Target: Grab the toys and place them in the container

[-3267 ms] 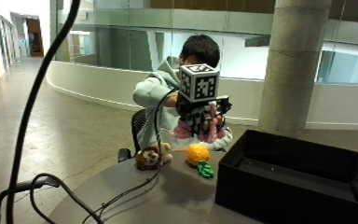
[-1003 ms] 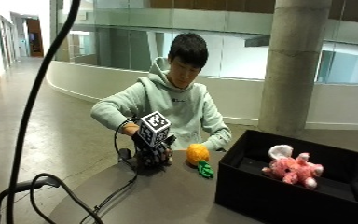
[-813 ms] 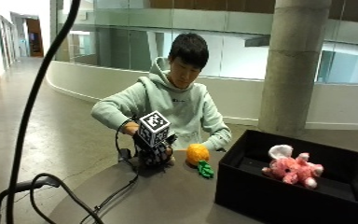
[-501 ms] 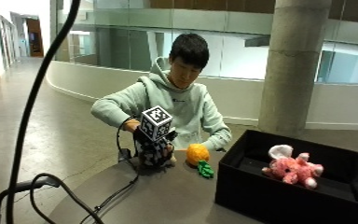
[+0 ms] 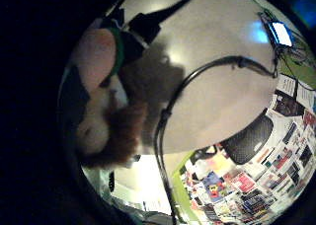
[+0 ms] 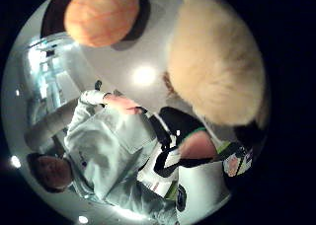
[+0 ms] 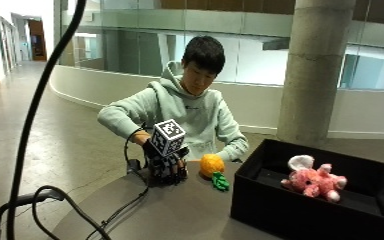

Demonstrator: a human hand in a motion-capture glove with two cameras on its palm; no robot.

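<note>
My right hand [image 7: 166, 169] curls its fingers around the brown plush toy [image 5: 106, 121] on the table [image 7: 179, 210]; a moment ago it was only settling onto it, so the second pickup is under way. Just beside it sit one orange toy [image 7: 211, 165] and one green toy [image 7: 220, 182]. One pink plush [image 7: 314, 181] lies in the black container [image 7: 278, 210]: four toys, three outside.

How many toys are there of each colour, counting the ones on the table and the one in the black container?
Pink: 1, plush toy in the container.
Orange: 1, ball on the table.
Green: 1, small toy beside the ball.
Brown and cream: 1, plush toy under the gloved right hand.
Total: 4.
</note>
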